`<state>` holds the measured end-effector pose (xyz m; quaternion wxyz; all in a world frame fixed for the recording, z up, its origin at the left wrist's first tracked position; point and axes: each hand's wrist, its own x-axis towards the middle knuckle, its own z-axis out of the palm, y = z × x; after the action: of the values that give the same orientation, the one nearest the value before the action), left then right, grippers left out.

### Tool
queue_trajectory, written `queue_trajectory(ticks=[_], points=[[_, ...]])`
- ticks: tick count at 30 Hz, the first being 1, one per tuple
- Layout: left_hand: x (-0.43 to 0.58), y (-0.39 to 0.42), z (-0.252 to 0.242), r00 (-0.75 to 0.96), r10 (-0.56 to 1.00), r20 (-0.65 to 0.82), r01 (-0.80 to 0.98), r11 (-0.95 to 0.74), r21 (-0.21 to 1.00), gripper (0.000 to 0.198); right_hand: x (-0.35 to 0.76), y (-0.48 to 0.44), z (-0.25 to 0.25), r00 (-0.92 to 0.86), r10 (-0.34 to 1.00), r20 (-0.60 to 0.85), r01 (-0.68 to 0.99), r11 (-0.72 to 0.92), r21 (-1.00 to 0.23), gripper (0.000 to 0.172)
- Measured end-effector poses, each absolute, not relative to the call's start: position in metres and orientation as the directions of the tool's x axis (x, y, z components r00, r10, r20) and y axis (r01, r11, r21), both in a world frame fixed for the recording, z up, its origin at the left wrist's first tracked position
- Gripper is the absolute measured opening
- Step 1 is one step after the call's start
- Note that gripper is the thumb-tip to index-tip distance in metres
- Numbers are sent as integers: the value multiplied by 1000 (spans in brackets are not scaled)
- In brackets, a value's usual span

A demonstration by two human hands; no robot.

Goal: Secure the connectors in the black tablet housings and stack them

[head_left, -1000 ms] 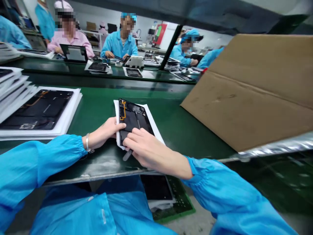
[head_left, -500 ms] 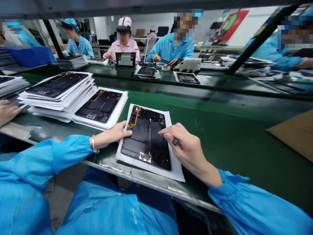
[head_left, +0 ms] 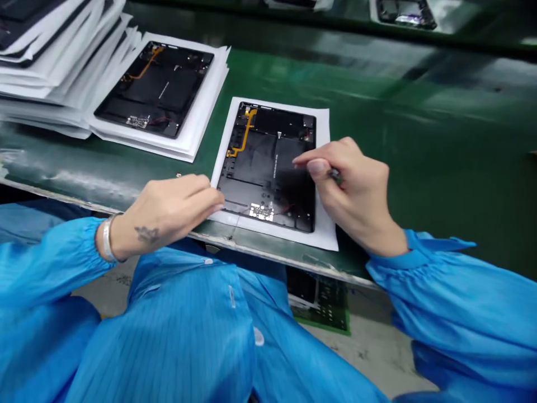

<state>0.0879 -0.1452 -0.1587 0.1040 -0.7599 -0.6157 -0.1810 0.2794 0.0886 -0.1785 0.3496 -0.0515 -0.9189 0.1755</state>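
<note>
An opened tablet housing (head_left: 289, 190), black inside with an orange-yellow flex cable (head_left: 244, 140) and a small circuit board (head_left: 260, 212), lies on a white paper sheet (head_left: 325, 238) by the bench edge. At its lower left corner is my left hand (head_left: 172, 207), fingers closed together and fingertips against the corner; whether they pinch anything is hidden. Over the right side of the housing, my right hand (head_left: 356, 190) is curled round a thin dark stick-like tool (head_left: 334, 174), of which only a short end shows. The index fingertip hovers at or just above the black surface.
To the left, another open tablet housing (head_left: 168, 92) lies on stacked white sheets (head_left: 191, 146). A taller pile of paper-separated housings (head_left: 62, 84) stands beyond it. The green bench (head_left: 440, 151) ends in a worn front edge (head_left: 293, 262). A green circuit board (head_left: 335, 308) shows below.
The view has tilted down towards the bench. My left hand has slid from the housing's left side to its lower left corner, knuckles up. My right hand keeps its grip over the right side.
</note>
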Motion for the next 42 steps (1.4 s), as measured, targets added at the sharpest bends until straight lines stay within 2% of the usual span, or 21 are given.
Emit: queue_trajectory(ticks=[4,7,11,14,16,18,21,23,26,30,33,35,42], points=[[96,-152,-178,248,883,398,952,-297,67,17,279,91,-180,-756,263,599,15,922,-387,25],[102,-153,-185,264,891,369,936,-329,123,17,278,93,-181,-775,280,567,36,914,-403,27],[115,-148,-184,231,919,320,945,-290,153,26,277,95,-183,-779,294,554,47,908,-416,27],[122,-143,-182,224,934,279,959,-262,105,19,278,96,-183,-773,292,563,44,911,-411,26],[123,-140,-181,216,941,259,961,-252,117,18,278,97,-183,-768,294,570,50,914,-403,26],[119,-139,-180,185,948,257,939,-248,238,18,278,99,-183,-764,287,578,44,917,-397,26],[108,-135,-175,102,970,221,833,-204,514,12,277,103,-186,-762,284,583,41,919,-393,27],[102,-131,-169,52,984,169,772,-147,618,10,278,104,-189,-767,277,578,54,926,-373,29],[94,-122,-159,-11,991,133,748,-80,659,14,279,98,-185,-778,221,588,50,955,-293,32],[83,-110,-154,-27,989,143,732,-78,677,17,275,65,-165,-853,97,514,-31,972,-235,21],[75,-102,-156,-8,995,102,697,-68,714,26,264,40,-153,-936,4,353,-101,955,-278,18],[71,-99,-158,-10,998,57,661,-36,750,29,255,31,-153,-955,-8,295,-105,943,-315,16],[67,-104,-164,-56,996,-73,446,90,891,30,244,31,-170,-903,27,429,-188,873,-449,17]])
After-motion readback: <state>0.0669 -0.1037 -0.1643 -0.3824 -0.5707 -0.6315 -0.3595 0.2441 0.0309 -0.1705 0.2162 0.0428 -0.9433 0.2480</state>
